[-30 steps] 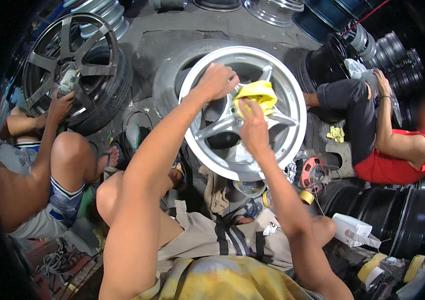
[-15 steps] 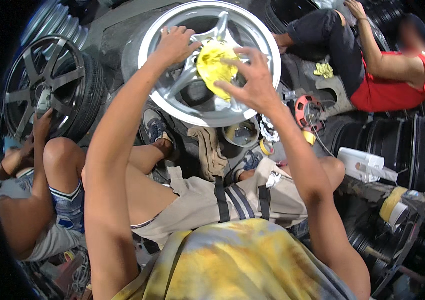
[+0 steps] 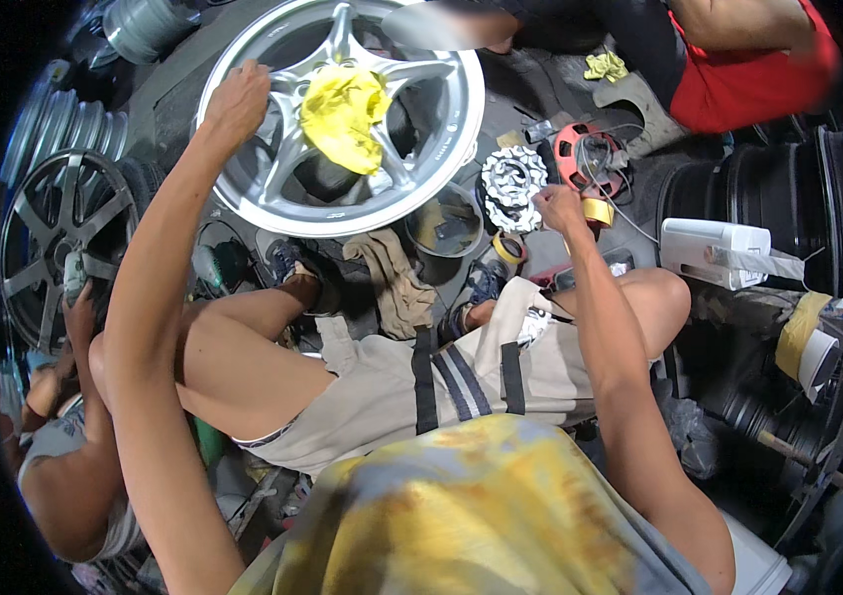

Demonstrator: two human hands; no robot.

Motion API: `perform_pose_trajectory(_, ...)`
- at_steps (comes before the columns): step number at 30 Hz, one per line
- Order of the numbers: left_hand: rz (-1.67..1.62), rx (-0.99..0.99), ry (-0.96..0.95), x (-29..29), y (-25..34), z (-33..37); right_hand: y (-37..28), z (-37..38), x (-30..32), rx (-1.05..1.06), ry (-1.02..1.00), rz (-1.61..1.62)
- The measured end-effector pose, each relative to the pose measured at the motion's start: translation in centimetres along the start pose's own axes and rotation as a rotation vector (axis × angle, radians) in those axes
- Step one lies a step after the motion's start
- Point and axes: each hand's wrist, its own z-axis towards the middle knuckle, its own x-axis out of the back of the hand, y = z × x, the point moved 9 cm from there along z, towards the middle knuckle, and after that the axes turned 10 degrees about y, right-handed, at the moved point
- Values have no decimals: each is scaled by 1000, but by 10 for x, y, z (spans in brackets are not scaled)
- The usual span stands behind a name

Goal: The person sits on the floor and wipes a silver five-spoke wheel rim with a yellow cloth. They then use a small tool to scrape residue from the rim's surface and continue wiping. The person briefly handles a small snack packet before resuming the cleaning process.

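Note:
A silver spoked alloy wheel [image 3: 396, 203] lies face up in front of me, with a crumpled yellow cloth [image 3: 342, 117] over its hub. At the wheel's left side, my left hand [image 3: 238, 102] is curled over the rim and holds it. My right hand [image 3: 562, 210] is down to the right of the wheel, fingers closed together. It is beside a black-and-white patterned ring [image 3: 512, 188] and a yellow tape roll [image 3: 598, 211]. Whatever its fingers hold is hidden or too small to make out.
A clear bucket [image 3: 444, 220] and another tape roll [image 3: 509, 248] stand below the wheel. A red reel [image 3: 590, 159] with cable lies right. A co-worker in red [image 3: 738, 69] sits far right; another person [image 3: 69, 476] handles a dark wheel [image 3: 69, 233] at left. Black rims [image 3: 788, 198] stand right.
My right hand has left the yellow cloth and moved down right to the patterned ring. My left hand has shifted from the spokes to the rim. The view has moved, so the wheel appears further left.

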Motion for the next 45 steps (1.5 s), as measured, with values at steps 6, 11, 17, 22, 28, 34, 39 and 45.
perform_pose_trajectory(6,-93,-106,-26,14,24,14,28,41,24,-139,165,13)
perform_pose_trajectory(11,-209,-53,-4,23,13,3,47,53,-14,-221,89,-21)
perform_pose_trajectory(17,-84,32,-213,57,0,-26,29,65,-56,-171,35,77)
perform_pose_trajectory(22,-675,38,-329,130,103,-72,10,63,-65,-218,49,173)
perform_pose_trajectory(28,-472,-1,-605,115,184,-110,-25,85,-58,-66,158,108)
perform_pose_trajectory(34,-212,-152,-553,98,199,-127,-68,118,-77,94,189,-228)
perform_pose_trajectory(39,-98,-166,-632,91,194,-127,-75,132,-102,102,119,-475)
perform_pose_trajectory(45,-417,-177,-646,105,210,-114,-71,135,-110,100,127,-309)
